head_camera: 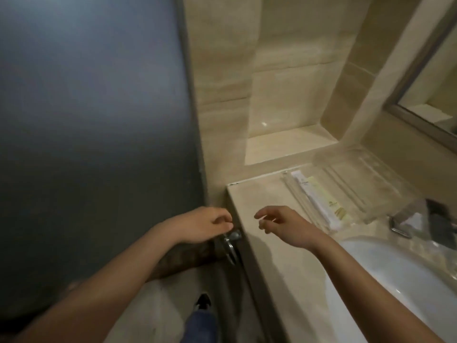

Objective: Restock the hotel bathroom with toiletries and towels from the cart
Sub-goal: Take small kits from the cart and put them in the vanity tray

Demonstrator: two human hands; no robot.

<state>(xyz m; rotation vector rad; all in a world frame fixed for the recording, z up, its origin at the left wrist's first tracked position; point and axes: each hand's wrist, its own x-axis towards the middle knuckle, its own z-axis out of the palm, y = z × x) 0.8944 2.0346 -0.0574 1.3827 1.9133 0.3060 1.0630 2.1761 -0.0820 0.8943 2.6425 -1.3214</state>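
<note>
Left grip (205, 224) and right grip (286, 225) hang loosely spread, seemingly empty, toiletry packets (319, 201) near the right.

It was a bathroom: white ceramic washbasin (385, 276) at four o'clock, beige wall tiles (222, 70) at twelve, grey-framed mirror (437, 100) at two, wrapped toiletry sachets (319, 201) at three.

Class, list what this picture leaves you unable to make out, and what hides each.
Head view throughout.
1. Print on the toiletry packets: too small and blurred.
2. Left hand: fingertips curled under, any grip hidden.
3. Sink: cut off by right edge.
4. Dark object beside the tap: blurred, edge-cropped.
</note>
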